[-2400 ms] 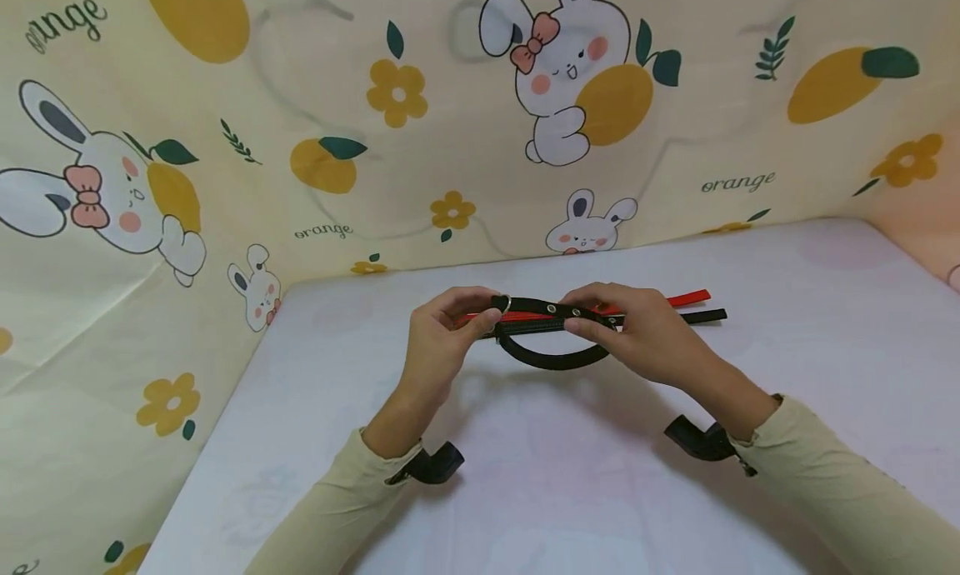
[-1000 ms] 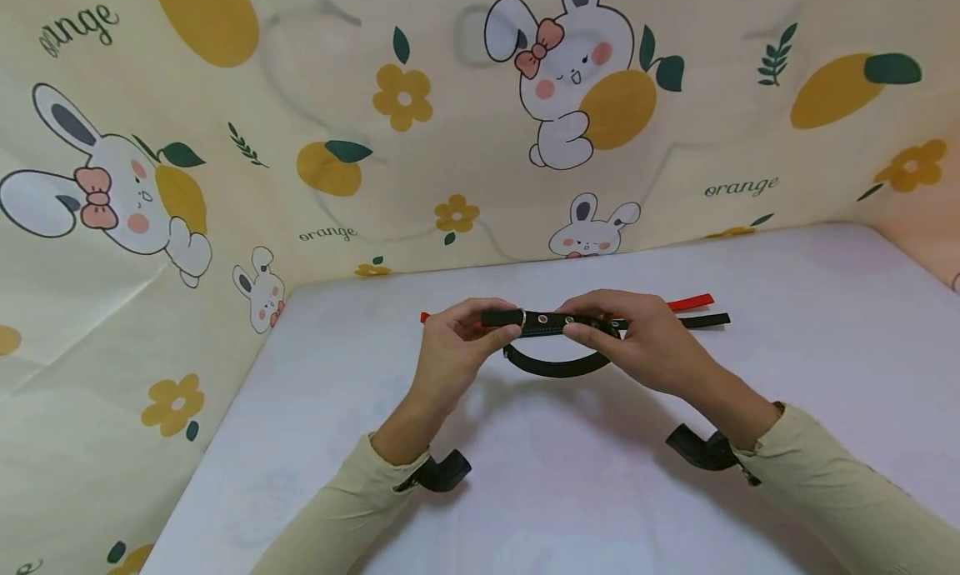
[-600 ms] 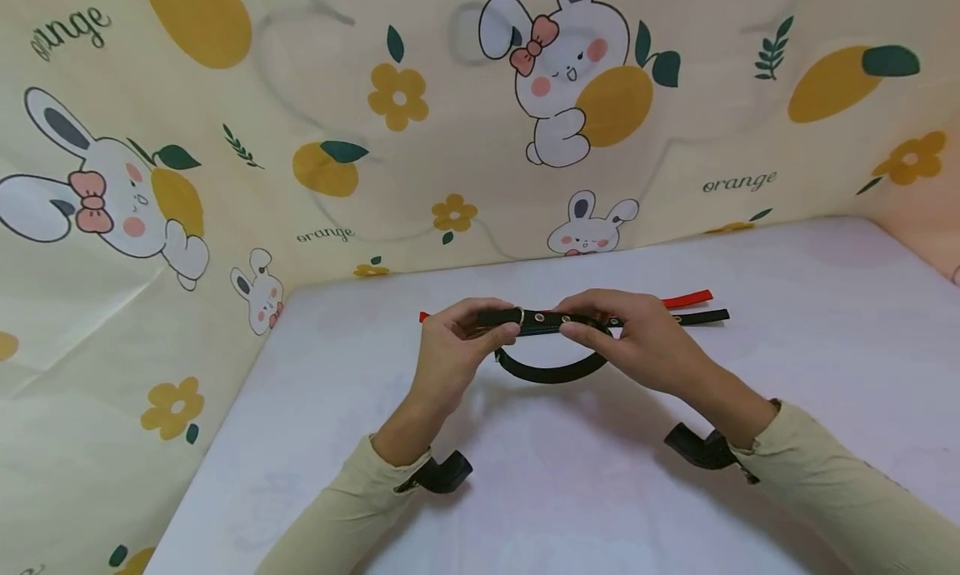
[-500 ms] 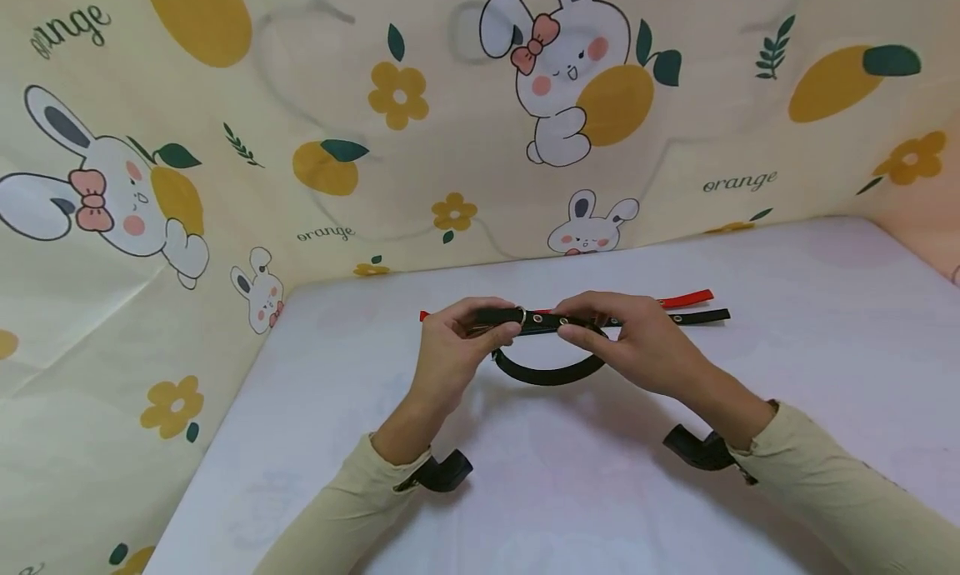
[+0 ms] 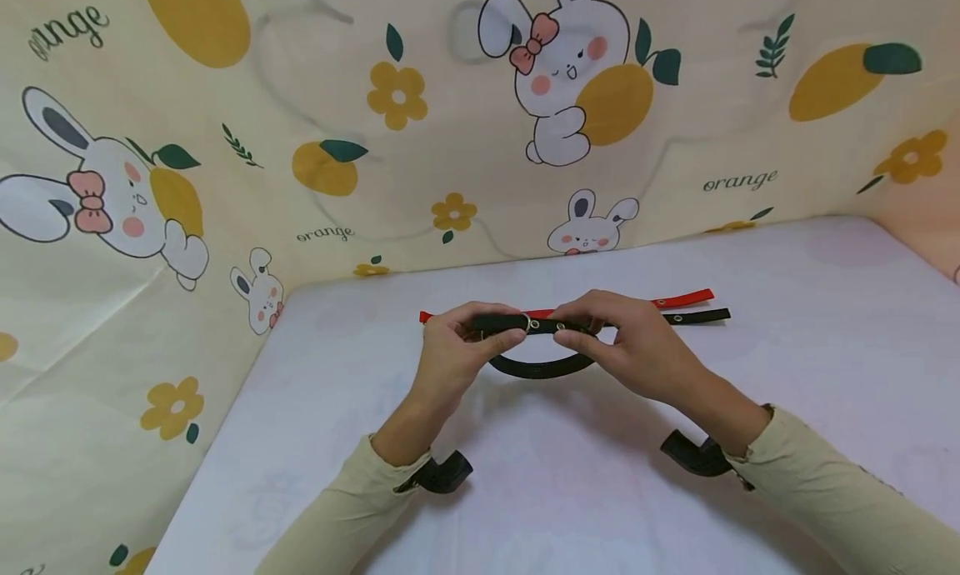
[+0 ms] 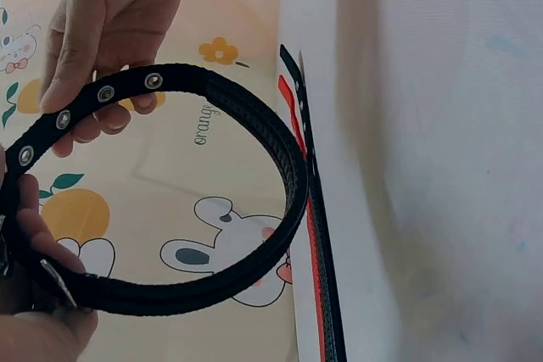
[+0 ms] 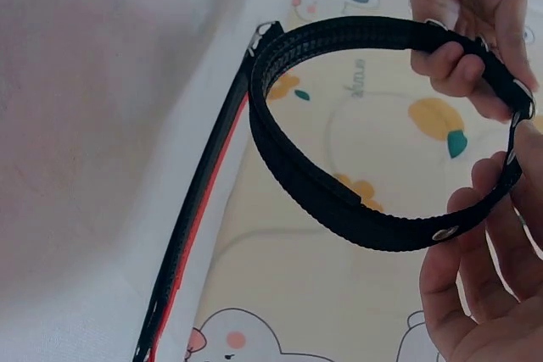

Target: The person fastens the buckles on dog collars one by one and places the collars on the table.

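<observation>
A black collar [image 5: 542,370] with metal eyelets is bent into a loop above the table, held between both hands. My left hand [image 5: 453,342] grips its buckle end, thumb in front and fingers behind, beside a metal ring [image 5: 528,323]. My right hand [image 5: 637,337] pinches the eyelet strap, thumb near an eyelet. In the left wrist view the whole loop of the collar [image 6: 293,167] shows, with a row of eyelets [image 6: 105,93] by the right fingers. From the right wrist, the strap [image 7: 475,216] runs through the right fingers toward the left hand [image 7: 467,31].
Behind the hands, a red collar [image 5: 682,298] and a second black collar [image 5: 705,317] lie straight, side by side on the white table [image 5: 570,492]. A yellowish cloth [image 5: 450,142] printed with rabbits and oranges hangs at the back and left.
The hands have drawn closer together and come slightly lower. The eyelets now sit nearer the metal ring, the strap having shifted left. The collars on the table have stayed put.
</observation>
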A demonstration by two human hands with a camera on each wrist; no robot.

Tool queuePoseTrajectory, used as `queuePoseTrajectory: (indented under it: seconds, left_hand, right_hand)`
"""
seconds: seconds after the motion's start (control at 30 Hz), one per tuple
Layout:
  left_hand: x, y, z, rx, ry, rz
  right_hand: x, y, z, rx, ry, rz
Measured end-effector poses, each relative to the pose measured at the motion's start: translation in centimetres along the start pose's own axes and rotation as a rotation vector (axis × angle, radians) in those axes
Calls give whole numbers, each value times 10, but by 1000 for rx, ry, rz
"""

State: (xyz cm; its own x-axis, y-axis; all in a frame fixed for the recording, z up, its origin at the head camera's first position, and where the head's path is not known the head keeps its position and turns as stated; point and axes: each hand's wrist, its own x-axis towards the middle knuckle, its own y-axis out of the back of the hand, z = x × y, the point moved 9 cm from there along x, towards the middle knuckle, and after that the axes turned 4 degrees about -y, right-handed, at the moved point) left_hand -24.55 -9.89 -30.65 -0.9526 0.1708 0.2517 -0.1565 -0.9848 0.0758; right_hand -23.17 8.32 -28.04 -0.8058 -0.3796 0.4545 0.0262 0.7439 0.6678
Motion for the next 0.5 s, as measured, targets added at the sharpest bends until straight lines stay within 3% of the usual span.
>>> queuePoseTrajectory:
  seconds: [0.3,0.5]
  left_hand:
    - [0,-4,-3,3,15,-27]
    - [-1,-4,-6,-8,24,-61]
  right_hand:
    - [-1,-1,-1,10,-66,-21]
    - [1,-5,-6,62,-4,-30]
